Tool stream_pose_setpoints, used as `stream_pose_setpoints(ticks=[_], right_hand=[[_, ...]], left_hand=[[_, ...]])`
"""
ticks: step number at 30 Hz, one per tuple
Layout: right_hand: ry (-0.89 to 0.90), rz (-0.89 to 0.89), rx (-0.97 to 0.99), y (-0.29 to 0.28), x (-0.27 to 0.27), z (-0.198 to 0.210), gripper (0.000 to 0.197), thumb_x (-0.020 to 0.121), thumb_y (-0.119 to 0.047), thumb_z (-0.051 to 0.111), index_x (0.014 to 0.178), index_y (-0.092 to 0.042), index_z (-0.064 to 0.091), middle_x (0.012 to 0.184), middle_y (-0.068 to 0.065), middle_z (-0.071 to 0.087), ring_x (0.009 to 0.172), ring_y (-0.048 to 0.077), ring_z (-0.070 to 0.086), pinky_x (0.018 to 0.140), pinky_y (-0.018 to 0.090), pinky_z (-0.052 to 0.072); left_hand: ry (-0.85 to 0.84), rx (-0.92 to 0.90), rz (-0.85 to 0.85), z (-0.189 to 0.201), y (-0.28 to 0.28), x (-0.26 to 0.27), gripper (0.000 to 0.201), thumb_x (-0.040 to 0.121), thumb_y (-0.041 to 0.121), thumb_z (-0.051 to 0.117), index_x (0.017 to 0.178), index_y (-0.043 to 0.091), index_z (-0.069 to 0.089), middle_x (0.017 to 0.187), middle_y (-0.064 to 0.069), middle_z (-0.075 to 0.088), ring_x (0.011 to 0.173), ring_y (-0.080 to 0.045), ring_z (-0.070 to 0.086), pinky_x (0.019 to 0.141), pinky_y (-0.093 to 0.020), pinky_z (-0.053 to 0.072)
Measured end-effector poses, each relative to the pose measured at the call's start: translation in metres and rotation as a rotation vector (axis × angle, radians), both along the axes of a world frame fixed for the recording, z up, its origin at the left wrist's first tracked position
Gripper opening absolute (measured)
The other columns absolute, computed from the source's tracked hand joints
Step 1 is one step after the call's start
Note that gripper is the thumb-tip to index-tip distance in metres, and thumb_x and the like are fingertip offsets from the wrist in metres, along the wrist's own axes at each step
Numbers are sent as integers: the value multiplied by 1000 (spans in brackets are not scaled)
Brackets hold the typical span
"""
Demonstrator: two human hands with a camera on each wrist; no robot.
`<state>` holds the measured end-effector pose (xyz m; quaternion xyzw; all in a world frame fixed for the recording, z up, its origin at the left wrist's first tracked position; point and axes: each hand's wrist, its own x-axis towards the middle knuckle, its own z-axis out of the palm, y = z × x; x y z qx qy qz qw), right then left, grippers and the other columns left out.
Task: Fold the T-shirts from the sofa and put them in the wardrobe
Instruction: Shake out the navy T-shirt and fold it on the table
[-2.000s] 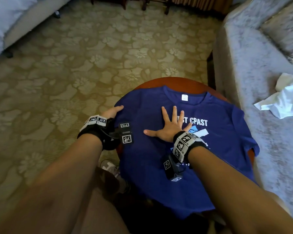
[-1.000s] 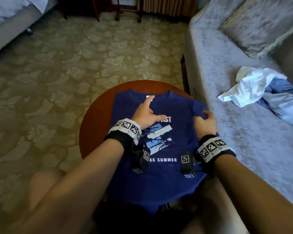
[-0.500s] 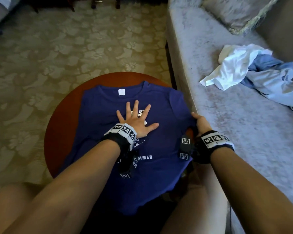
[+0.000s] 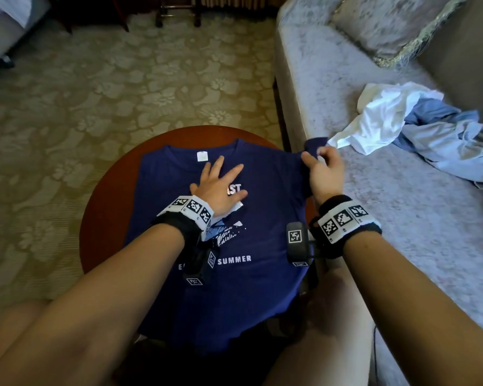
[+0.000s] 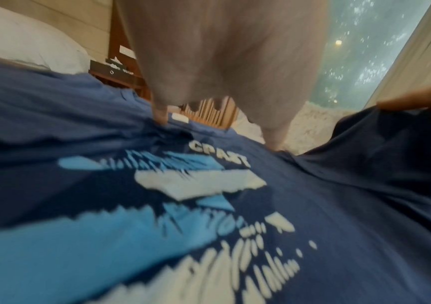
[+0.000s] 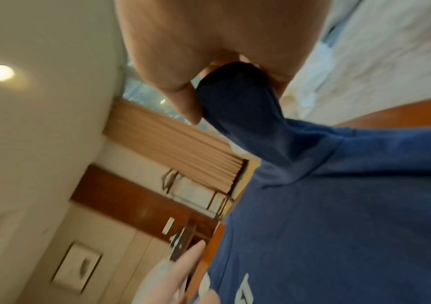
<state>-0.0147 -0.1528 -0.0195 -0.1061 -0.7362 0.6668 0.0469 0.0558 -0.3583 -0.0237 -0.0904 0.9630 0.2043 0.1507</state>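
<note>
Navy T-shirt (image 4: 262, 288): lies front up on the round wooden table (image 4: 106, 207), collar on the far side, hem hanging over the near edge toward the person's legs; white lettering reading "SUMMER" and a pale blue and white graphic show on the chest.
Shirt's right sleeve (image 4: 314, 144): lifted off the table and raised over the gap toward the sofa, bunched at its end.
Right hand (image 4: 322, 169): thumb and curled fingers pinch the sleeve fabric; the right wrist view shows the dark cloth clamped between thumb and fingers (image 6: 183, 102).
Left hand (image 4: 221, 188): palm down on the chest print just below the collar, fingers straight and spread, pressing the shirt flat.
Wrists: each carries a black band with white square-patterned markers.
Sofa (image 4: 402, 218): pale grey, just to the right of the table, with a cushion (image 4: 388, 20) at its far end.
White garment (image 4: 379, 121): crumpled on the sofa seat, near the raised sleeve.
Light blue garment (image 4: 452, 143): crumpled beside and partly under the white one.
Floor: flower-patterned carpet (image 4: 95, 93) around the table.
</note>
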Motion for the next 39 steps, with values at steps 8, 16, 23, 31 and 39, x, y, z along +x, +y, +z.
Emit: stream_pose_setpoints(ticks=[8, 16, 23, 31, 39], right_hand=[[-104, 647, 341, -95, 56, 8, 13, 87, -30, 70, 76, -25, 67, 92, -6, 71, 95, 19, 66, 95, 36, 50], [-33, 576, 657, -94, 79, -9, 37, 98, -16, 49, 134, -15, 57, 138, 9, 56, 127, 26, 51, 103, 26, 37], [-212, 959, 1173, -99, 90, -37, 72, 95, -65, 33, 152, -46, -7, 159, -11, -27, 146, 13, -26, 117, 46, -15], [-257, 961, 1234, -125, 45, -40, 83, 88, -76, 33, 149, -49, -15, 155, -10, -35, 144, 15, -32, 117, 49, -17], [-279, 928, 1221, -159, -32, -39, 84, 86, -78, 34, 149, -49, -12, 157, -12, -32, 144, 14, -30, 116, 48, -16]], left_hand=[[164, -103, 263, 13, -82, 47, 56, 96, 33, 53, 148, 24, 33, 156, -2, 26, 145, -23, 19, 109, -48, 25], [68, -57, 124, -6, -88, 82, 62, 97, 47, 46, 151, 29, 23, 160, -5, 18, 147, -24, 13, 115, -48, 19], [-179, -245, 5, -35, -66, 78, 90, 78, 86, 24, 146, 47, -20, 153, -8, -38, 140, -32, -34, 112, -60, -15], [-190, -235, -15, -37, -95, 32, 101, 71, 90, 29, 145, 47, -23, 151, -9, -40, 139, -33, -35, 110, -61, -15], [-188, -230, -4, -33, -127, -49, 102, 67, 93, 30, 145, 50, -20, 153, -6, -38, 140, -32, -34, 110, -61, -15]])
